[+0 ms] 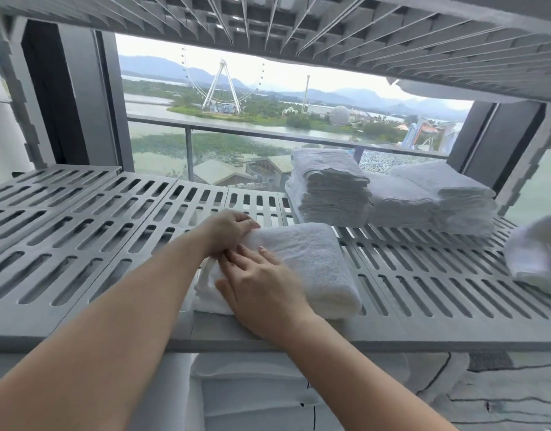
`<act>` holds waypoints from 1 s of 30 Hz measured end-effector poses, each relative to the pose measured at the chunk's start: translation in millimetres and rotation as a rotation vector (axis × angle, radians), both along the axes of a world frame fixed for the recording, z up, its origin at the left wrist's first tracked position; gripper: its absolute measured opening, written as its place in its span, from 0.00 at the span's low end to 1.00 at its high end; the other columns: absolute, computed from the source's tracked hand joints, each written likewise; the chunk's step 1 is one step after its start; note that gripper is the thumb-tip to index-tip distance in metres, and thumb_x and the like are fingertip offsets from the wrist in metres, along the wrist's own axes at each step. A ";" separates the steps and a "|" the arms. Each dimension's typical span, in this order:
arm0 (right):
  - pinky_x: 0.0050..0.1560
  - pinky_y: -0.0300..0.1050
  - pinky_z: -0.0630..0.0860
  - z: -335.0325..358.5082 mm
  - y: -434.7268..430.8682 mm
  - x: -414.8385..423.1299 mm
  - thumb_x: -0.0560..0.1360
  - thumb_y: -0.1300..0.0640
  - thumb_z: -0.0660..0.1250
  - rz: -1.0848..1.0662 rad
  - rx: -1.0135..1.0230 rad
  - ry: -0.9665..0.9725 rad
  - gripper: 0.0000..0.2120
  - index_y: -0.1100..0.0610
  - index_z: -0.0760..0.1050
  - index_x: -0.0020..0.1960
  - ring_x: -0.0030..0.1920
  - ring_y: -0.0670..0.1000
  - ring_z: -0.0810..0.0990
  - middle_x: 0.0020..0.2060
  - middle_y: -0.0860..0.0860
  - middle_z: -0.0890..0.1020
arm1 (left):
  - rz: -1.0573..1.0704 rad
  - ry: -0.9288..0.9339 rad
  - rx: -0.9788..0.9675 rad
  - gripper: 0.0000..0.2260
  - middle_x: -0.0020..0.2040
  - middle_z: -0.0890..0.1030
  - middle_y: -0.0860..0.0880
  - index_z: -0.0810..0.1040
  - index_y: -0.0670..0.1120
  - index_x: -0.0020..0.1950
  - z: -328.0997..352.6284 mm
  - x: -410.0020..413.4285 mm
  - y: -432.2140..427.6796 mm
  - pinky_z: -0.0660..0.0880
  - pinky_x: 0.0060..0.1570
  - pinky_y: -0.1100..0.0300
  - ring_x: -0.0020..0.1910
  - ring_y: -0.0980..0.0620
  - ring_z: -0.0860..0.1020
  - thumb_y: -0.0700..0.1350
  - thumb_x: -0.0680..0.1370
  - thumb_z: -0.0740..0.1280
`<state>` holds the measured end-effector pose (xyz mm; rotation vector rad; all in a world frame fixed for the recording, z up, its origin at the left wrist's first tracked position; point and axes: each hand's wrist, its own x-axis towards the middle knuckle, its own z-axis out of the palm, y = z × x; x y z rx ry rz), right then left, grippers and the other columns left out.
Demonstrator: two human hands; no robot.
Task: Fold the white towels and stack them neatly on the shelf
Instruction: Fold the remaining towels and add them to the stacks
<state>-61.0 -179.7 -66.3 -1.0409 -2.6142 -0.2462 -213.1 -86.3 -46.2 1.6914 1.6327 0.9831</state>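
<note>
Shelf (65,231): slatted, grey. Left hand (229,227) grips the far left edge of the folded towel (314,259) at front centre. Right hand (261,281) rests on it, fingers straight. Stacks (333,188) stand rear right.

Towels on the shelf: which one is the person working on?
The folded towel at the shelf front edge: the left hand grips its end, the right hand rests on it. The stacks behind and the far-right towel lie untouched.
</note>
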 end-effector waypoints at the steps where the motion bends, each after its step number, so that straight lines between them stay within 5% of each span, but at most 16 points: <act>1: 0.77 0.53 0.58 -4.0 -3.0 0.1 0.84 0.46 0.50 0.003 0.039 0.043 0.25 0.56 0.68 0.75 0.77 0.51 0.64 0.74 0.52 0.71 | -0.002 0.081 0.019 0.09 0.46 0.86 0.50 0.85 0.50 0.52 -6.3 -1.6 2.9 0.76 0.47 0.59 0.45 0.51 0.82 0.48 0.82 0.65; 5: 0.71 0.50 0.70 -15.7 -10.2 -3.1 0.81 0.49 0.56 0.000 0.149 0.261 0.19 0.54 0.81 0.62 0.66 0.49 0.77 0.61 0.49 0.83 | -0.025 0.245 0.125 0.10 0.46 0.86 0.51 0.86 0.49 0.51 -15.4 -9.3 7.1 0.76 0.50 0.57 0.47 0.52 0.82 0.51 0.81 0.67; 12: 0.66 0.49 0.74 -16.5 -14.1 10.2 0.77 0.52 0.67 0.039 0.096 0.452 0.08 0.51 0.86 0.48 0.61 0.45 0.81 0.52 0.45 0.86 | 0.067 0.346 0.171 0.10 0.52 0.86 0.50 0.86 0.48 0.54 -10.7 -1.3 -8.1 0.75 0.53 0.57 0.52 0.50 0.81 0.51 0.81 0.67; 18: 0.74 0.52 0.62 -17.4 -27.0 45.8 0.77 0.50 0.66 -0.075 0.043 0.513 0.10 0.48 0.86 0.48 0.61 0.41 0.80 0.52 0.42 0.86 | 0.354 0.482 0.105 0.15 0.46 0.83 0.44 0.81 0.45 0.46 -7.9 30.3 -41.0 0.72 0.41 0.55 0.45 0.44 0.79 0.50 0.83 0.59; 23: 0.77 0.52 0.55 -18.0 -42.7 84.6 0.79 0.44 0.61 -0.180 -0.018 0.533 0.15 0.48 0.85 0.47 0.65 0.39 0.76 0.53 0.41 0.85 | 0.449 0.796 -0.039 0.14 0.55 0.80 0.39 0.77 0.41 0.58 -0.1 69.9 -73.3 0.74 0.42 0.51 0.51 0.40 0.79 0.41 0.80 0.54; 27: 0.73 0.58 0.63 -4.8 -50.8 119.1 0.80 0.41 0.57 -0.246 -0.133 0.563 0.25 0.51 0.76 0.30 0.63 0.41 0.78 0.40 0.44 0.86 | 0.462 0.933 -0.078 0.14 0.54 0.81 0.41 0.78 0.41 0.57 0.8 96.3 -95.6 0.71 0.39 0.53 0.48 0.42 0.78 0.42 0.81 0.54; 30: 0.65 0.56 0.72 4.4 -53.4 142.9 0.80 0.43 0.59 -0.317 -0.226 0.638 0.24 0.55 0.79 0.32 0.54 0.47 0.82 0.38 0.48 0.85 | 0.502 0.807 -0.121 0.12 0.52 0.80 0.44 0.78 0.44 0.55 5.5 113.9 -114.4 0.69 0.41 0.52 0.46 0.43 0.76 0.47 0.82 0.57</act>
